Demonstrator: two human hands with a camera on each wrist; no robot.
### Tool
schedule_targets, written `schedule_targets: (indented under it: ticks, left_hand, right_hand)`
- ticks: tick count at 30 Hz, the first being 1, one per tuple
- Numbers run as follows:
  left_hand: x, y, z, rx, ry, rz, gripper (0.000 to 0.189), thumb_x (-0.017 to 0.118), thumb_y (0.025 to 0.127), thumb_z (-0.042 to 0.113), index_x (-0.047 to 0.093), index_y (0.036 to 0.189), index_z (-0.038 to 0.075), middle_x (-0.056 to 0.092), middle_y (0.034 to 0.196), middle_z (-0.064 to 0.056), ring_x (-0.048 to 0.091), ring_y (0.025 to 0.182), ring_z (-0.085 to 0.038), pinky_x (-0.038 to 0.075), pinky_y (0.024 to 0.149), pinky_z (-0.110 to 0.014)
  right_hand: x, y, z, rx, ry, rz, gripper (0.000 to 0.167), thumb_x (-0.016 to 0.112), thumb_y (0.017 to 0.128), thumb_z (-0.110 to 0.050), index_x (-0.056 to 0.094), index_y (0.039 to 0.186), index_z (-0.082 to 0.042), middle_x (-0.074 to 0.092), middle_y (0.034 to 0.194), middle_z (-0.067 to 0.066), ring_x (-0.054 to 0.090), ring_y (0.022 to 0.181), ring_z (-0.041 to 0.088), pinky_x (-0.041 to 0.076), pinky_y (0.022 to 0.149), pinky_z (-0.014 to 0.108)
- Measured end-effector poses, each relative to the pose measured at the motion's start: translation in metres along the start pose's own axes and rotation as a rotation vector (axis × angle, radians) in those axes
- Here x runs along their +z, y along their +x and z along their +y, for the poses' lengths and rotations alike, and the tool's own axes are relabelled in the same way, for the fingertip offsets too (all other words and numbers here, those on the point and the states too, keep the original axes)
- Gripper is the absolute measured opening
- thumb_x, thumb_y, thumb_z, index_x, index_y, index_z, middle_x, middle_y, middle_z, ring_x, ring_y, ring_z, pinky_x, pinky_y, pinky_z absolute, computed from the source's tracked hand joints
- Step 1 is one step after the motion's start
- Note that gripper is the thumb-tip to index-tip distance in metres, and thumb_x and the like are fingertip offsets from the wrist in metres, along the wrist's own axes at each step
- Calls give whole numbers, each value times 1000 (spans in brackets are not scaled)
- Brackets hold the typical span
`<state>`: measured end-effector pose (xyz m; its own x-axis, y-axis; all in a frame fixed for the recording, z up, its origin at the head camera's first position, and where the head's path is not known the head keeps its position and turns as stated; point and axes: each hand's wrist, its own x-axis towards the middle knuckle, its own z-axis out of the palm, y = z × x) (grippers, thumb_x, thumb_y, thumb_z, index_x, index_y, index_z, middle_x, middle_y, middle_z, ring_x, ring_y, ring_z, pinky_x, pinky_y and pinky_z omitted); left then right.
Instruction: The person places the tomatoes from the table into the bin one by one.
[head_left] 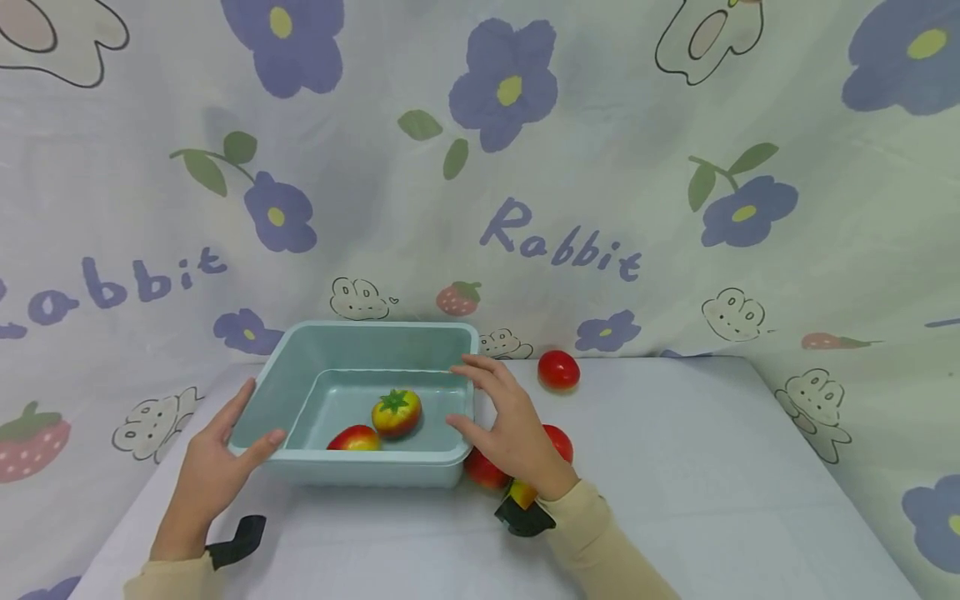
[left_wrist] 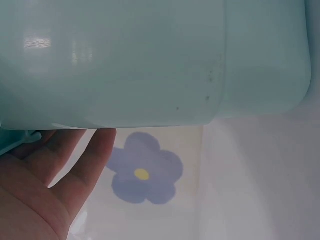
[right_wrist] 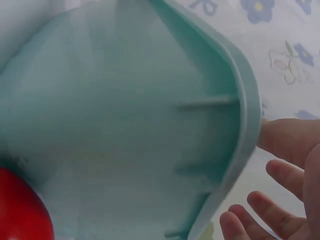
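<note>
A light teal plastic basin [head_left: 360, 457] sits on the table, holding a yellow-and-red toy tomato [head_left: 405, 414] with a green leafy top and a second red-and-yellow fruit [head_left: 356, 437] partly hidden by the front wall. My left hand [head_left: 213, 467] is at the basin's left front corner, thumb over the rim, fingers extended along the outside. In the left wrist view its fingertips pass behind the basin edge. My right hand [head_left: 506, 425] is at the right rim with fingers spread; in the right wrist view one digit meets the rim while other fingers [right_wrist: 285, 180] stand apart from it.
Right of the basin lie red round fruits: one near the back [head_left: 558, 371], another beside my right wrist [head_left: 560, 442], and a third [head_left: 483, 471] against the basin's corner. A yellow-orange piece [head_left: 522, 493] shows under my right wrist. A printed cloth [head_left: 600, 167] hangs behind the table.
</note>
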<state>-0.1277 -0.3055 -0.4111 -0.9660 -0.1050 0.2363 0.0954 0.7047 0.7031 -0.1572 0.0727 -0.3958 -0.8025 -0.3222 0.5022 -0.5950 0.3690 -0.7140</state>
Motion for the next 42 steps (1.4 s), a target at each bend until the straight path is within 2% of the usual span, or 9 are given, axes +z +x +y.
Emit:
schedule_targets:
  ticks: [11,16,19,30,36,42]
  left_hand:
    - [-1,2,1,-10,14,-7,87,71,93,31,20,162,15,26,158,-32,27,140,-59,25,101,-80]
    - [-1,2,0,-9,-1,-1,87,71,93,31,20,162,14,25,159,-30,24,142,-57,22,105,-79]
    - [-1,1,0,-13,-9,0,87,71,93,31,20,162,14,25,159,-30,23,142,-57,22,105,-79]
    - [1,0,-1,-28,0,2,86,70,94,32,21,162,14,25,159,-31,22,142,-58,22,104,-80]
    - [1,-1,-1,-36,15,1,86,69,94,33,20,162,14,25,158,-32,24,141,-59,24,102,-81]
    - [0,0,-1,-15,1,1,86,70,93,31,21,162,15,26,158,-31,24,142,-59,23,103,-80]
  right_hand:
    - [-30,9,31,9,-32,121,58,79,87,-14,57,141,-13,51,148,9,51,132,22,51,103,44]
    - [-42,10,47,50,-56,158,57,79,88,-17,57,141,-11,50,147,12,56,125,28,51,103,47]
    - [-49,10,58,70,-72,172,56,79,88,-17,57,140,-11,50,147,12,54,128,30,49,105,49]
    - [-72,3,96,195,-82,177,59,77,88,-18,55,142,-6,45,152,17,46,135,37,42,108,58]
    - [-77,-1,106,269,-109,165,58,75,90,-19,54,143,-6,43,154,17,44,136,39,40,109,61]
    - [-78,-5,120,347,-138,132,58,72,92,-18,51,145,-8,37,157,19,33,144,42,30,112,67]
